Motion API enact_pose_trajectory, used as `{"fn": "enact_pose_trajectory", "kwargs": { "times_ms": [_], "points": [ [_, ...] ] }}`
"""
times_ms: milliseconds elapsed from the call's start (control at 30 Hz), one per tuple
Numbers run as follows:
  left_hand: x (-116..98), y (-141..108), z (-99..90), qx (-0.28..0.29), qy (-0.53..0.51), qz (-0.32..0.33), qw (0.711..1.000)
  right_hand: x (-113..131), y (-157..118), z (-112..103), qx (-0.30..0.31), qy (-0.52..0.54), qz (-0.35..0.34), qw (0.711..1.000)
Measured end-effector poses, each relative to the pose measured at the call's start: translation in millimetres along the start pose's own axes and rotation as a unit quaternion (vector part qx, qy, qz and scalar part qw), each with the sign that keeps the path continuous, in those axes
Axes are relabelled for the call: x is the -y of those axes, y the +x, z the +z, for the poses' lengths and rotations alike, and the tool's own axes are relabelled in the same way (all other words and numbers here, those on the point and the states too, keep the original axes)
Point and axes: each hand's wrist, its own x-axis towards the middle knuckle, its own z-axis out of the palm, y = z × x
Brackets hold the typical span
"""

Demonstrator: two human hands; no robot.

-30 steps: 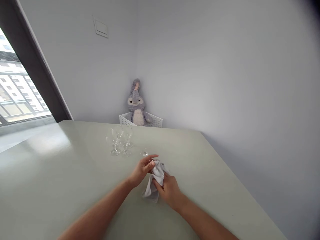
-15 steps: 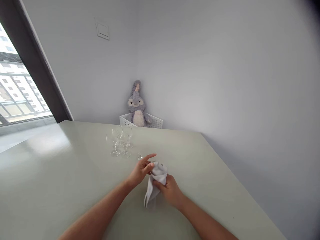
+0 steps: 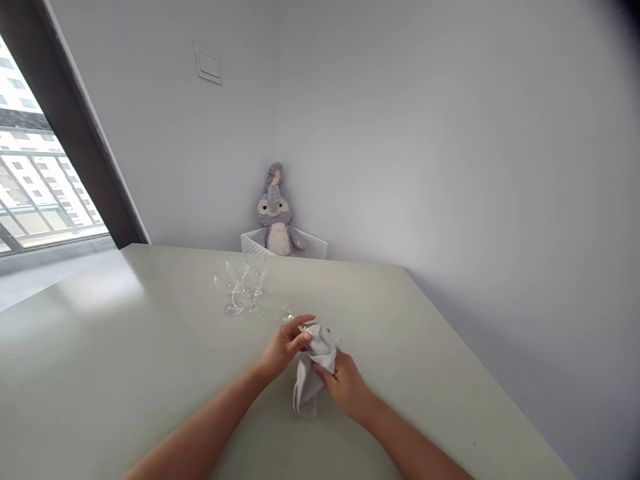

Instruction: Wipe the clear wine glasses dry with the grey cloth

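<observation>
One window (image 3: 43, 177) stands at the far left, with a railing and a pale building showing through it, and a dark frame (image 3: 65, 113) slants down along its right side. The pale, glossy table (image 3: 125, 373) spreads from below it across to the right. A white switch (image 3: 209, 67) is set in the wall (image 3: 450, 133) above. Several clear stemmed glasses (image 3: 233, 308) stand upright in a close cluster near the table's back; they overlap too much to count surely. Behind them, in the corner, a grey plush toy (image 3: 277, 239) sits in a white perforated basket (image 3: 316, 249).

The person's left hand (image 3: 280, 350) comes next, its thumb and some fingers closed on the held glass (image 3: 287, 314), the index finger stretched out. A clear round part of that glass shows just beyond the fingers; the rest is largely hidden by hand and cloth (image 3: 323, 343). The light grey cloth bunches around the glass, between the hands, one end hanging down. The right hand (image 3: 347, 387) grasps the cloth, thumb pressed on its near side; its other fingers are mostly hidden.
</observation>
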Motion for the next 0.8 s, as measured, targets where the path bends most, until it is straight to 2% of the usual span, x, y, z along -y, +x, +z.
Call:
{"fn": "enact_pose_trajectory", "kwargs": {
  "times_ms": [67,100,167,233,300,367,433,533,600,733,800],
  "points": [
    [4,-1,-0.4,-0.024,0.031,0.004,0.999,-2,0,2,-0.02,-0.025,-0.016,0.999],
    [5,-3,0.5,-0.028,0.034,0.013,0.999,-1,1,2,-0.021,0.007,0.002,1.0],
    [5,-5,3.5,-0.012,0.026,0.043,0.999,5,4,2,-0.021,0.13,0.056,0.99],
    [2,-7,6.7,0.022,0.019,0.086,0.996,12,6,0,-0.032,0.255,0.087,0.962],
    [-1,-6,8.3,0.045,0.028,0.113,0.992,15,7,-2,-0.029,0.31,0.095,0.945],
    [0,-4,7.5,0.038,0.034,0.101,0.994,13,6,-1,0.008,0.282,0.095,0.955],
    [3,-2,5.1,0.0,0.05,0.077,0.996,7,3,2,0.029,0.198,0.078,0.977],
    [7,-2,2.8,-0.05,0.092,0.047,0.993,-1,0,7,-0.011,0.112,0.038,0.993],
    [7,-4,4.0,-0.051,0.102,0.055,0.992,0,0,7,-0.028,0.169,0.054,0.984],
    [-1,-6,8.6,-0.009,0.081,0.1,0.992,9,2,5,-0.055,0.358,0.127,0.923],
    [-3,-5,7.9,0.001,0.069,0.086,0.994,10,2,5,-0.047,0.356,0.132,0.924]
  ]
}}
